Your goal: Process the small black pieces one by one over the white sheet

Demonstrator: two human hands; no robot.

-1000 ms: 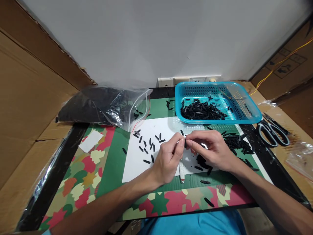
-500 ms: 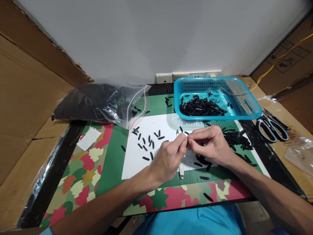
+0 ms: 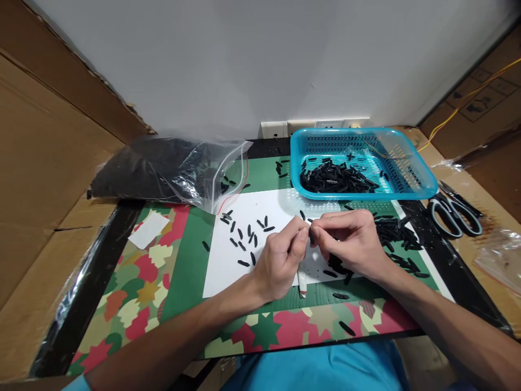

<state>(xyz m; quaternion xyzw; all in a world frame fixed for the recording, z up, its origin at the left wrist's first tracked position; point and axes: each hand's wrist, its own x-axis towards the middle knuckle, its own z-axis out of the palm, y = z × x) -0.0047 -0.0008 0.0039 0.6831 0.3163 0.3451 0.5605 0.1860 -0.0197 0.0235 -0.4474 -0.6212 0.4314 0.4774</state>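
Over the white paper (image 3: pixel 228 277), my right hand (image 3: pixel 356 241) is closed, pinching a small, elongated black piece (image 3: pixel 311 236) between thumb and forefinger. Right beside it, my left hand (image 3: pixel 280 260) is closed too, its thumb and forefinger pressed together near the piece's left side; whatever they hold is too small or hidden to make out. Beneath the hands lies a slim white tool (image 3: pixel 302 283), partly covered. Loose black pieces (image 3: pixel 250 236) are scattered on the paper to the left, and more lie in a pile (image 3: pixel 394 231) past my right hand.
A blue plastic basket (image 3: pixel 425 187) with many black pieces stands at the back right. Black-handled scissors (image 3: pixel 456 214) lie right of it. A zip bag (image 3: pixel 138 168) full of black material is at the back left, near a white paper scrap (image 3: pixel 148 230).
My left fingertips have shifted slightly left and down, leaving more of the black piece showing at my right fingertips. The surrounding things have stayed in place.
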